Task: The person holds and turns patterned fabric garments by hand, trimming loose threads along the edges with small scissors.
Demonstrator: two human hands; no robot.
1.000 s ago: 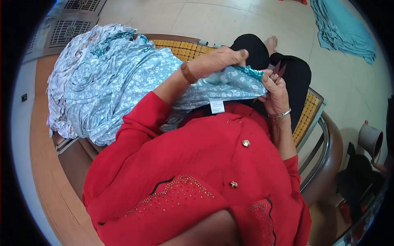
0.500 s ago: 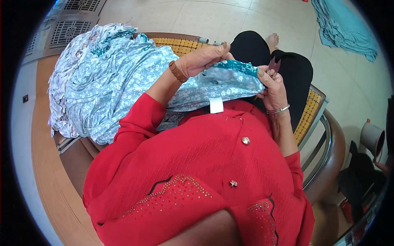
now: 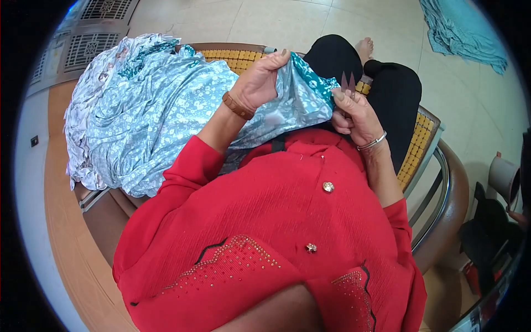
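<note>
Floor (image 3: 276, 22), blue floral cloth (image 3: 155, 110), teal edge (image 3: 311, 74), right hand (image 3: 357, 113) pinching, left hand (image 3: 257, 83) seemingly too

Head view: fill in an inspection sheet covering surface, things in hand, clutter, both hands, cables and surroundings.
Surface: yellow seat mat, partly covered by the person and cloth.
Things in hand: floral cloth, heaped at the person's left, its dark green edge raised between the hands; white label, too blurred to read; small scissors, tips pointing away from the body.
Clutter: blue cloth on the floor.
Left hand: pinches the cloth near one end of the green edge.
Right hand: holds the scissors and the cloth together.
Cables: nothing seen.
Surroundings: brown armrest at right; metal grille at upper left.
</note>
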